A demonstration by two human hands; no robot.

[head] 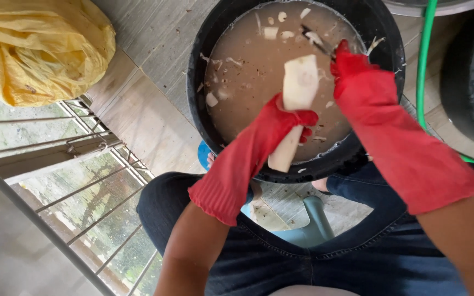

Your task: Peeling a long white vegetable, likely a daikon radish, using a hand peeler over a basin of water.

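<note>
Most of the white root (298,93) clamped in the left hand (283,118) looks peeled, while the right hand (352,68), closed on a knife (316,44), works its far end over the black tub (204,49).

A bulging yellow plastic bag (37,49) lies on the floor, upper left

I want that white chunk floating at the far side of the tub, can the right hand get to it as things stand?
Probably yes: the right hand is already over the tub, close to the chunk, with only open water between. But its grip looks occupied by a dark tool.
</note>
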